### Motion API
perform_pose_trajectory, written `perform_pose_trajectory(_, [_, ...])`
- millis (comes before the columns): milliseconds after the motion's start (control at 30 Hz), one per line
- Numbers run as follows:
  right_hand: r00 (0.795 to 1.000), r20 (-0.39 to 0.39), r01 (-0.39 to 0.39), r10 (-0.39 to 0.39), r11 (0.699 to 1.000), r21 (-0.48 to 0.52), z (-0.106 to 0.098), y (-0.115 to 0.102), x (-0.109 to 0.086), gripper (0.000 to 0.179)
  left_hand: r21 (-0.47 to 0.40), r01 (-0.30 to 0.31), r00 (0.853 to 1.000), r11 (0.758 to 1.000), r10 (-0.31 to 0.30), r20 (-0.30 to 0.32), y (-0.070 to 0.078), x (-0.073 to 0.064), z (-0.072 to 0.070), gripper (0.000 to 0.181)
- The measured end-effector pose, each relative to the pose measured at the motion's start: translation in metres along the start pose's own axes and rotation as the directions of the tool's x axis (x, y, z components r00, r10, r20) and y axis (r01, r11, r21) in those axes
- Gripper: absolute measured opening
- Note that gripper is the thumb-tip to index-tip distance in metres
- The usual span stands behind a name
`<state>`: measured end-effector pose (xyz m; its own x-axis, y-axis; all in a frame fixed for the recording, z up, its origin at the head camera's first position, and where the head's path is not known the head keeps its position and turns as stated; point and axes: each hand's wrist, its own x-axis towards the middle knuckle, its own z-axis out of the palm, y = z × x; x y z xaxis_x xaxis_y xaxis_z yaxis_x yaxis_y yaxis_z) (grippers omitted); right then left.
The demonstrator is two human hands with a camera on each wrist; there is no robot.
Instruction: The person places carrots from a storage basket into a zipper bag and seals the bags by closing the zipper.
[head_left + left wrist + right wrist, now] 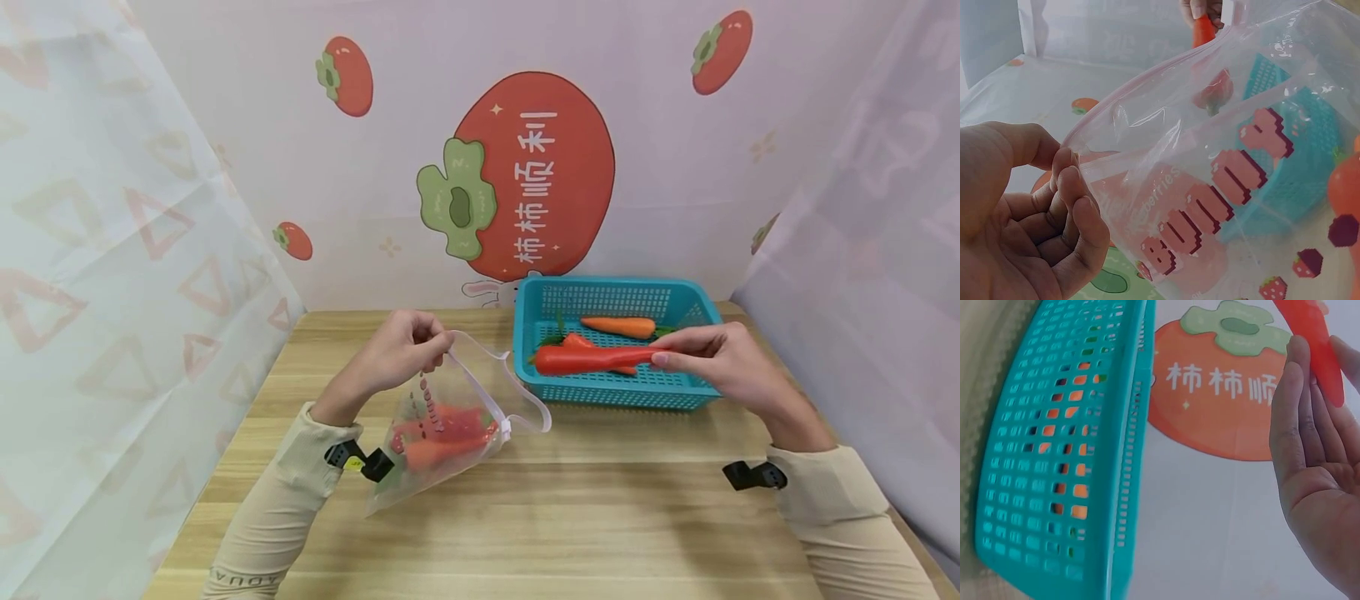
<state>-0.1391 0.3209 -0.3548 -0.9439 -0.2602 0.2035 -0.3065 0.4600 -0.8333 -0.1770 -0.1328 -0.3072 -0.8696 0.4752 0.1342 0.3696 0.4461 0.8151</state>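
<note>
My left hand (422,343) pinches the top edge of a clear zip bag (476,367) between thumb and fingers, and the bag's mouth gapes towards the basket. Red and orange vegetables (447,446) lie inside the bag, which has "BUNNY" lettering and strawberries printed on it. My right hand (712,358) pinches the narrow end of a long red tapering vegetable (585,360), level over the front of a turquoise basket (615,392). Under it in the basket is an orange-red piece (577,340), partly hidden, and farther back lies an orange carrot (618,327) with green leaves.
The wooden table (585,517) runs back to a white cloth (390,167) printed with persimmons. More cloth hangs at the left and right sides. A white slider (505,429) sits on the bag's zip edge.
</note>
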Motion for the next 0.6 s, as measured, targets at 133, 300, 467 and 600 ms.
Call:
perform_pose_trajectory(133, [0.999,0.022,0.039,-0.039,0.999,0.016,0.002,-0.005,0.000,0.020,-0.002,-0.007,1.000,1.000,0.007,0.000,0.000,0.000,0.000,0.025])
perform_pose_trajectory(300, [0.997,0.029,0.075,-0.075,0.997,0.012,0.007,-0.010,0.000,0.020,-0.010,-0.006,1.000,1.000,0.006,0.002,0.000,0.001,0.000,0.024])
perform_pose_trajectory(467, [0.994,0.038,0.098,-0.099,0.994,0.040,0.012,-0.016,0.001,0.019,-0.006,-0.005,1.000,1.000,0.005,0.003,0.000,0.001,0.001,0.025])
perform_pose_trajectory(600, [0.991,0.045,0.127,-0.129,0.991,0.048,0.018,-0.019,0.004,0.017,-0.004,-0.006,1.000,1.000,0.006,0.001,0.000,0.001,0.001,0.024])
